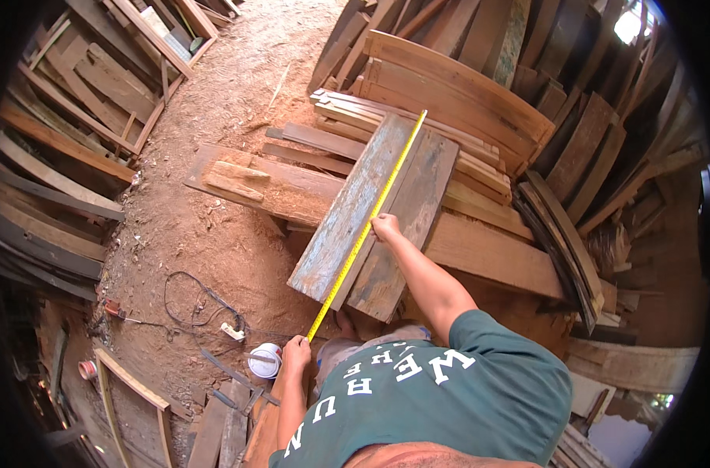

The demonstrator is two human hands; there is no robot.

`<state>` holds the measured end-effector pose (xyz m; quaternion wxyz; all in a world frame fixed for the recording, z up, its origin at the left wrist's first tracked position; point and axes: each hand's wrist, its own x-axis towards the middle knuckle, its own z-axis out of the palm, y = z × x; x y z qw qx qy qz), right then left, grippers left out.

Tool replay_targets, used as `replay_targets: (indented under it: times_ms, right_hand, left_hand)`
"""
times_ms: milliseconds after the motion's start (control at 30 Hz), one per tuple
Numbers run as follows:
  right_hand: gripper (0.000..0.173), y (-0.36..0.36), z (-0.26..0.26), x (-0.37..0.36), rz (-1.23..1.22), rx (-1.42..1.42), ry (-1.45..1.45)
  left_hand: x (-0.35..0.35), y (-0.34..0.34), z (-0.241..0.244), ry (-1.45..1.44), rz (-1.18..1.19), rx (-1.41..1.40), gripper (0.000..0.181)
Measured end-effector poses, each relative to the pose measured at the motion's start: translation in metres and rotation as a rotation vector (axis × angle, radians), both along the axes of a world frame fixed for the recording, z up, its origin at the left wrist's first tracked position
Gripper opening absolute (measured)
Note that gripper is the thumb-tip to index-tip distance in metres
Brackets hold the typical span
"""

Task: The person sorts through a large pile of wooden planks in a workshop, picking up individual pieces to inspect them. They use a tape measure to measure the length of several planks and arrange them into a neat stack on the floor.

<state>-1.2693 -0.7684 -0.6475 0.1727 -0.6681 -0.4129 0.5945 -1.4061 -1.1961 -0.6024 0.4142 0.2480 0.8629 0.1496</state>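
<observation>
A yellow tape measure (349, 262) is pulled out lengthwise over two weathered planks lying side by side. One is a grey plank with flaking bluish paint (346, 205); the other is a brown plank (410, 225) to its right. My right hand (385, 227) pinches the tape near its middle, above the planks. Past the planks' near end, my left hand (297, 352) grips the lower end of the tape, close to my body; whether the case is inside it is hidden. The tape's far tip lies by the planks' far end.
Beneath the planks, a wide board (495, 251) runs crosswise, with sawdust and a wood offcut (235, 180) at its left. Stacked battens (355, 114) and a curved wooden panel (460, 88) stand behind. A white bucket (265, 361), black cable (182, 322) and power strip (232, 332) are at lower left.
</observation>
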Motion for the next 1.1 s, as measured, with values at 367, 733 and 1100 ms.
replay_targets:
  times_ms: [367, 733, 1100]
  right_hand:
    - [0.013, 0.060, -0.082, -0.008, 0.032, 0.070, -0.299]
    - [0.016, -0.026, -0.049, 0.014, 0.235, 0.015, -0.124]
    - [0.013, -0.051, -0.006, 0.091, 0.295, -0.027, -0.133]
  left_hand:
    - [-0.013, 0.059, 0.014, 0.015, -0.022, -0.108, 0.035]
    - [-0.039, 0.013, -0.036, -0.066, -0.026, -0.158, 0.038]
    - [-0.034, 0.020, -0.047, -0.106, 0.005, -0.208, 0.035]
